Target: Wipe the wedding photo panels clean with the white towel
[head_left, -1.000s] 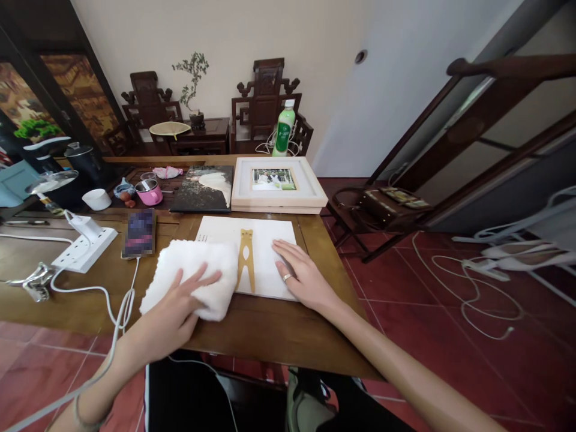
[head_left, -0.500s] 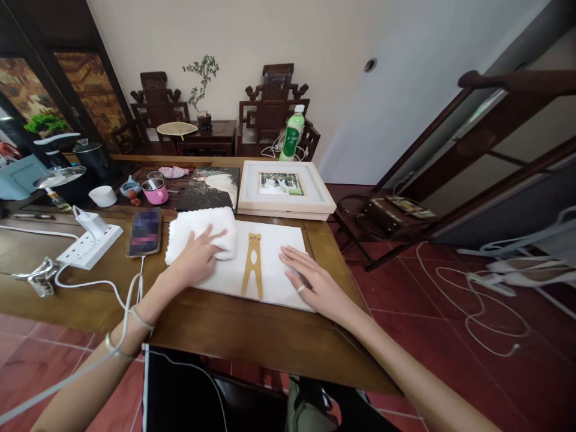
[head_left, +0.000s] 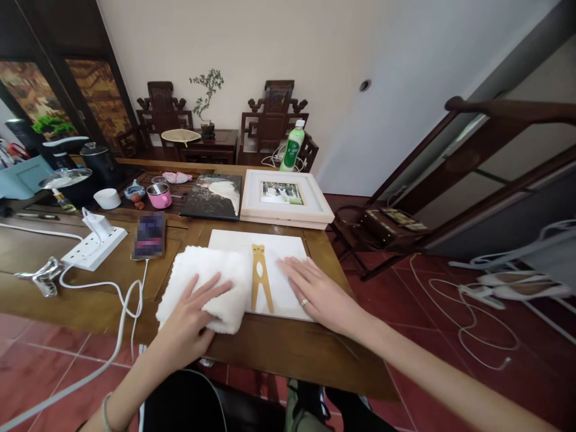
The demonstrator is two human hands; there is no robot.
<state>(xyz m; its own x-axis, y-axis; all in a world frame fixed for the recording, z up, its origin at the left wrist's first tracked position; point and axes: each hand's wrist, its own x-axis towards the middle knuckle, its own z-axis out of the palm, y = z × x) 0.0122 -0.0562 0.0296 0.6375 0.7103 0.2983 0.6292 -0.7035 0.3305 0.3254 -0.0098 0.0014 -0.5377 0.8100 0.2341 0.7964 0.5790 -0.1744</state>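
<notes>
My left hand [head_left: 191, 315] lies flat with fingers spread on a fluffy white towel [head_left: 204, 282], which covers the left part of a white board [head_left: 279, 252] lying on the wooden table [head_left: 270, 351]. A tan wooden stand piece [head_left: 261, 285] runs down the board's middle. My right hand [head_left: 315, 291], wearing a ring, rests flat and open on the board's right side.
Behind the board lie a white framed photo [head_left: 284, 201] and a dark print [head_left: 216, 195]. A phone [head_left: 149, 235], a power strip [head_left: 95, 246] with white cables and a metal clip [head_left: 42, 277] sit to the left. Pink cup [head_left: 159, 195], bowl and green bottle [head_left: 292, 147] stand farther back.
My left hand has pulled the towel from the board's far left corner back toward me to the near left edge. My right hand has stayed on the board.
</notes>
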